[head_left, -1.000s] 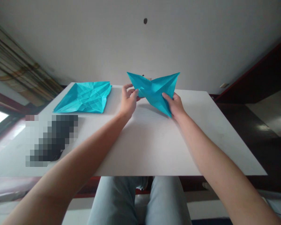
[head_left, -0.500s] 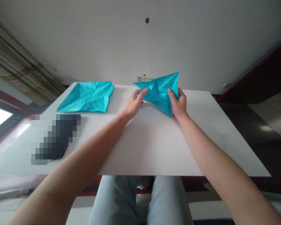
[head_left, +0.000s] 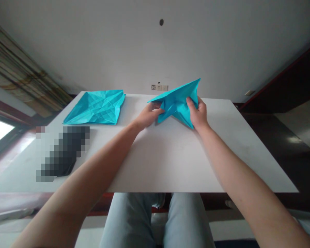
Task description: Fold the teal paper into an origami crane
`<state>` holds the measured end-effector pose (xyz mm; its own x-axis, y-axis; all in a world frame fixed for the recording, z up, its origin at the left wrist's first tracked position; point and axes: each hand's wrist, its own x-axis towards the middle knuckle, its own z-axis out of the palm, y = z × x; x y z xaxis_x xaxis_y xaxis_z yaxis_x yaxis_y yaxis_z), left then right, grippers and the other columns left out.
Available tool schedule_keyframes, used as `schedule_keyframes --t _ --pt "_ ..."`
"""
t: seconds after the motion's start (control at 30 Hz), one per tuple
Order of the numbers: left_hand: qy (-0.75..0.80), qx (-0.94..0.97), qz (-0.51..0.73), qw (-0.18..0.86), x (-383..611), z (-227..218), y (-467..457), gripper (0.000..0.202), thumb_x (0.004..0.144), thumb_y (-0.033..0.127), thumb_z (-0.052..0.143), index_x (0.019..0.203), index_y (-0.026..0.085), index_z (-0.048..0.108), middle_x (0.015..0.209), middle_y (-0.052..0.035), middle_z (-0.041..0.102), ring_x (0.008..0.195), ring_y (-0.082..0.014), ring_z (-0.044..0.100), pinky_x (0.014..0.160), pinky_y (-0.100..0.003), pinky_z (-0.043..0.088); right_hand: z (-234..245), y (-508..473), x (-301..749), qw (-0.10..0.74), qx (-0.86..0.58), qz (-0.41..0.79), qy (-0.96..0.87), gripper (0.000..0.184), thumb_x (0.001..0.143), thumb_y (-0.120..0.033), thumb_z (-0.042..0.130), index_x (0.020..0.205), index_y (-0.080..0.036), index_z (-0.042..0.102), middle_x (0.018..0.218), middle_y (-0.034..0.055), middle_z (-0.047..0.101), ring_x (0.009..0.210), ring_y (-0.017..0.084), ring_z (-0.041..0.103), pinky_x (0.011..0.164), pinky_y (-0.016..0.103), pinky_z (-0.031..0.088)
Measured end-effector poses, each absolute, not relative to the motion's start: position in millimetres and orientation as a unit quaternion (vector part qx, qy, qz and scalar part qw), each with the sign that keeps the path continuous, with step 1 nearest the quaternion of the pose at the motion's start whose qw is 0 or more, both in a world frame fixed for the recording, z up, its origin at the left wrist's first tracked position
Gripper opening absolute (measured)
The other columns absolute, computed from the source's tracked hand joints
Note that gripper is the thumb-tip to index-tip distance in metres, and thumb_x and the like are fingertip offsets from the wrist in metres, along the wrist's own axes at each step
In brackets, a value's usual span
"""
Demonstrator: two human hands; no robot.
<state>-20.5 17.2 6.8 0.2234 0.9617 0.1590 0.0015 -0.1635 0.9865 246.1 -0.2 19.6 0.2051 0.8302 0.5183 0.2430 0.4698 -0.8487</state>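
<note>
Turquoise paper [head_left: 179, 100] has tilted since the earlier frame, at the far middle of the white table [head_left: 167, 162]: left hand [head_left: 147, 116] pinching its left side, right hand [head_left: 199, 114] clasping its right. Fold-shaping seems underway; steady right-hand support appears needed next.

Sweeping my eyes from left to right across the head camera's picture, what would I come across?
Patterned curtain → flat, creased turquoise paper → left hand → folded turquoise paper, held between both hands → right hand → small wall plate.
</note>
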Motion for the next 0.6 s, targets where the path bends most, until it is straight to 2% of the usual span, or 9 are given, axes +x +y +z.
schedule_keyframes --t 0.07,0.17,0.3,0.37,0.47,0.6 --pt "0.44 0.619 0.471 0.449 -24 5 16 0.035 0.089 0.049 0.105 0.102 0.023 0.086 0.102 -0.0092 0.091 0.09 -0.0266 0.083 0.081 -0.034 0.068 18 1 248 0.627 -0.458 0.241 -0.583 0.067 0.095 -0.096 0.087 0.102 -0.029 0.085 0.1 0.0057 0.084 0.104 0.031 0.079 0.104 0.051 0.069" --pt "0.454 0.638 0.48 0.396 -28 6 14 0.04 0.09 0.058 0.106 0.089 0.025 0.085 0.085 -0.0082 0.085 0.084 -0.0281 0.079 0.078 -0.036 0.065 14 5 249 0.628 -0.467 0.256 -0.567 0.07 0.091 -0.098 0.089 0.107 -0.03 0.088 0.108 0.0071 0.09 0.11 0.033 0.083 0.107 0.053 0.07" --pt "0.458 0.585 0.524 0.416 -33 13 14 0.044 0.096 0.057 0.104 0.082 0.025 0.077 0.072 -0.0027 0.07 0.073 -0.0221 0.068 0.069 -0.033 0.056 10 10 253 0.632 -0.485 0.268 -0.542 0.075 0.087 -0.1 0.089 0.11 -0.029 0.088 0.113 0.0084 0.092 0.114 0.033 0.084 0.106 0.05 0.071" --pt "0.439 0.551 0.532 0.47 -34 18 15 0.049 0.095 0.059 0.105 0.081 0.026 0.072 0.072 -0.0005 0.065 0.068 -0.018 0.062 0.063 -0.03 0.052 9 11 254 0.631 -0.49 0.276 -0.534 0.077 0.086 -0.101 0.089 0.113 -0.029 0.087 0.116 0.0094 0.092 0.116 0.032 0.084 0.106 0.049 0.071" --pt "0.373 0.515 0.52 0.57 -37 25 14 0.063 0.084 0.07 0.112 0.084 0.027 0.068 0.078 -0.0004 0.067 0.071 -0.0179 0.068 0.064 -0.03 0.058 8 13 255 0.641 -0.497 0.298 -0.503 0.08 0.081 -0.103 0.09 0.112 -0.029 0.086 0.118 0.0098 0.092 0.119 0.033 0.085 0.105 0.048 0.07" --pt "0.359 0.475 0.555 0.581 -41 27 13 0.075 0.066 0.075 0.12 0.086 0.027 0.065 0.083 0.0006 0.069 0.076 -0.0162 0.07 0.064 -0.026 0.061 8 14 254 0.648 -0.483 0.342 -0.479 0.088 0.075 -0.107 0.092 0.117 -0.029 0.085 0.127 0.0105 0.094 0.126 0.035 0.085 0.112 0.051 0.071"
